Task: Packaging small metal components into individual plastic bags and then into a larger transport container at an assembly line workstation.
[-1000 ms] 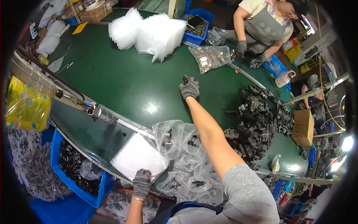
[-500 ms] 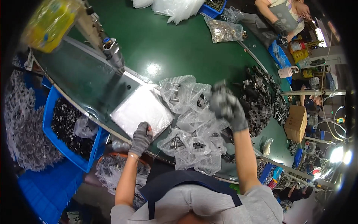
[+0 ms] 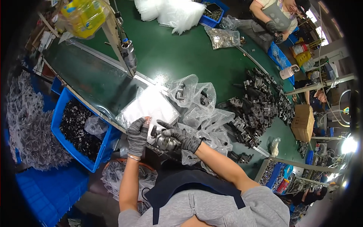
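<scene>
Both my hands wear grey knit gloves. My left hand (image 3: 137, 136) rests on the near edge of a stack of clear bubble bags (image 3: 148, 106) at the table's front edge, fingers curled on a bag. My right hand (image 3: 181, 137) holds a dark metal part (image 3: 163, 140) right beside the left hand, over the bag's edge. Just beyond my right hand lie several filled bubble bags (image 3: 196, 106), each with a dark part inside. Whether the part is inside a bag mouth I cannot tell.
A heap of dark metal parts (image 3: 257, 109) lies on the green table (image 3: 177, 53) to the right. A blue bin of small black pieces (image 3: 77, 128) stands at my left. Empty clear bags (image 3: 170, 11) are piled at the far side, where another person in gloves (image 3: 274, 26) works.
My right hand pulled back from the far middle of the table to the front edge, now holding a metal part beside my left hand. My view tilted down toward the bags.
</scene>
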Tool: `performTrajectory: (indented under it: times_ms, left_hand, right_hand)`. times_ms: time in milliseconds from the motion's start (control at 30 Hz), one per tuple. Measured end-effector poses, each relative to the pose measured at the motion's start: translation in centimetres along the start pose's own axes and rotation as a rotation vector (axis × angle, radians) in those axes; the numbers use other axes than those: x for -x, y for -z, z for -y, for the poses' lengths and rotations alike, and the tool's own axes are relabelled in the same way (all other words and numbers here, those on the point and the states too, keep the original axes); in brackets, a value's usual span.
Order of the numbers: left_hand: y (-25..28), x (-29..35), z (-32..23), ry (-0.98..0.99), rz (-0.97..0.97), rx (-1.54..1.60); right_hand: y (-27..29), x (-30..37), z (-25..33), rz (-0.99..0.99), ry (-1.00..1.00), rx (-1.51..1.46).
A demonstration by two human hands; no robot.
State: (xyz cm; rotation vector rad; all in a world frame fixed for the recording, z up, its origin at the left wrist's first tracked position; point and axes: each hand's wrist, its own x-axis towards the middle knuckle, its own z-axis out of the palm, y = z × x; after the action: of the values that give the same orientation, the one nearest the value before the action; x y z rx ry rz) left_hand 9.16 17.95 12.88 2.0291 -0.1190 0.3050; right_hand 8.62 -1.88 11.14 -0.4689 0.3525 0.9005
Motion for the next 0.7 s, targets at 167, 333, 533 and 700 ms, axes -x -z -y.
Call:
performTrajectory:
  times_ms: [167,333,533,700]
  left_hand:
    - [0.6,4.2,-3.3,-0.205,-0.067,-0.324]
    - [0.1,10.1,-5.1,-0.307,-0.131,-0.369]
    - [-4.1,16.1,-4.2,-0.179,-0.249,-0.124]
    - [-3.2,13.4,-10.0,0.418,-0.248,0.639]
  right_hand:
    - [-2.5,2.4,0.1,-0.065,-0.057,0.062]
    - [-7.2,7.2,-0.8,-0.289,-0.149,-0.315]
    - [-5.3,10.8,-3.4,-0.121,0.035,-0.512]
    - [-3.1,11.3,-7.4,-0.338,0.46,0.146]
